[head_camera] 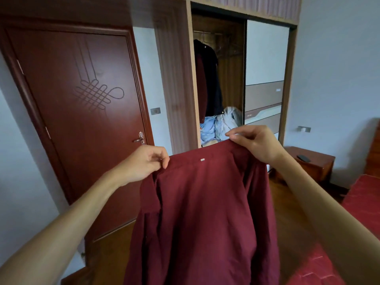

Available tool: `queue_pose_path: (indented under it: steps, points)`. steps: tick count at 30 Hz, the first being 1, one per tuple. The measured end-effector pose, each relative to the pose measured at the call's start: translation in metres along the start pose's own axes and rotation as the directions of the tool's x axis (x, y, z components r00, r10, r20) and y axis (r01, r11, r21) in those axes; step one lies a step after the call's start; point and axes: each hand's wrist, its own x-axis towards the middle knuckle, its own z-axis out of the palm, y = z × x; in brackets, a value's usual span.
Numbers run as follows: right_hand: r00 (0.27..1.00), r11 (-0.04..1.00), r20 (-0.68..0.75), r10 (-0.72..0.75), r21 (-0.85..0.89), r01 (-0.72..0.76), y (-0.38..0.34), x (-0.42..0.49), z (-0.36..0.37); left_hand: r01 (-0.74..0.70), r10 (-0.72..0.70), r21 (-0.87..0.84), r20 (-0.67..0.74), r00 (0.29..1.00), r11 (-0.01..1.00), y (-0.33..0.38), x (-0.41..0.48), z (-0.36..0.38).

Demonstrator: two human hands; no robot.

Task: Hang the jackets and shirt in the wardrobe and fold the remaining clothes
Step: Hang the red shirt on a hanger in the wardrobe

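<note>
My left hand (147, 161) and right hand (254, 144) each pinch a top corner of the maroon shirt (205, 212), holding it up spread and hanging between me and the open wardrobe (219, 79). Dark jacket (207, 79) hangs inside, pale clothes (220, 126) piled below. Brown door (82, 99) at left.
</note>
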Motion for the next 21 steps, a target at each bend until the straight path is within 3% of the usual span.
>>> queue_pose_path:
  steps: [4, 8, 14, 21]
  points:
    - [0.999, 0.999, 0.028, 0.045, 0.010, -0.046, 0.028, 0.034, 0.015, -0.033, 0.033, 0.121, 0.004, 0.999, 0.992, -0.053, 0.052, -0.005]
    - [0.997, 0.995, 0.013, 0.081, -0.052, -0.080, 0.065, 0.071, 0.027, -0.049, 0.046, 0.053, 0.039, 0.998, 0.997, -0.102, 0.112, -0.009]
    - [0.984, 0.938, -0.032, 0.176, -0.299, -0.177, 0.113, 0.127, 0.043, -0.141, 0.143, -0.029, 0.132, 0.981, 0.990, -0.150, 0.214, -0.035]
    - [0.948, 0.830, -0.107, 0.301, -0.459, -0.316, 0.159, 0.172, 0.032, -0.288, 0.275, 0.099, 0.128, 0.953, 0.952, -0.204, 0.330, -0.031]
